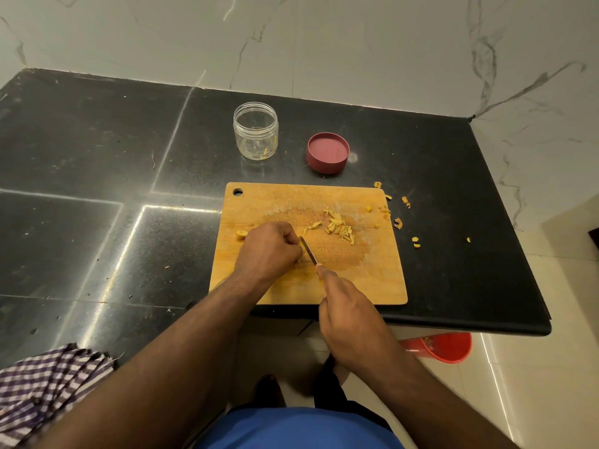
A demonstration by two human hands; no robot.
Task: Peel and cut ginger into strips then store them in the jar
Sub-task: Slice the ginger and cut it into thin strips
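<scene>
On the wooden cutting board, my left hand is curled over a piece of ginger that it hides. My right hand grips a knife whose blade rests against the left fingers. A pile of cut ginger strips lies toward the board's far right. A small ginger chunk sits by the left edge. The clear jar stands open behind the board with a few strips at its bottom. Its pink lid lies to the jar's right.
Ginger peel scraps are scattered on the black counter right of the board. A checked cloth hangs at the near left. A red bucket stands on the floor under the counter's edge. A marble wall rises behind.
</scene>
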